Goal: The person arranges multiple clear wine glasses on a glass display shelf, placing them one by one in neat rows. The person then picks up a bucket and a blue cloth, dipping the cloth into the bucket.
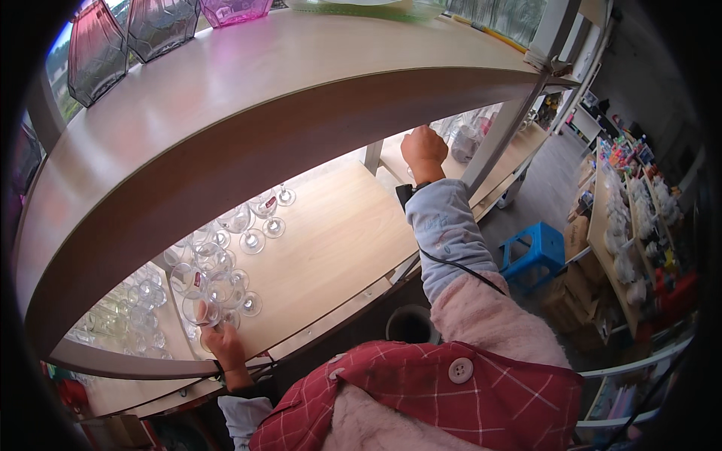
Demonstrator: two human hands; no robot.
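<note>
My left hand (227,345) is at the near left corner of the lower shelf, its fingers around a clear stemmed glass (198,304); part of a finger shows through the bowl. Beside it stand several more stemmed glasses (223,287), some with a small red label. My right hand (424,149) is raised at the far right end of the lower shelf, just under the upper board. Its fingers are curled and face away, so whatever they may hold is hidden. Behind it are clear and pinkish glasses (465,141) on the adjoining shelf.
The curved upper shelf (316,51) overhangs the lower shelf (338,225) and carries dark faceted vases (98,56) and a pink one (234,11). Glass tumblers (130,310) crowd the left bay. A metal post (499,144) rises right of my arm. A blue stool (533,253) stands on the floor.
</note>
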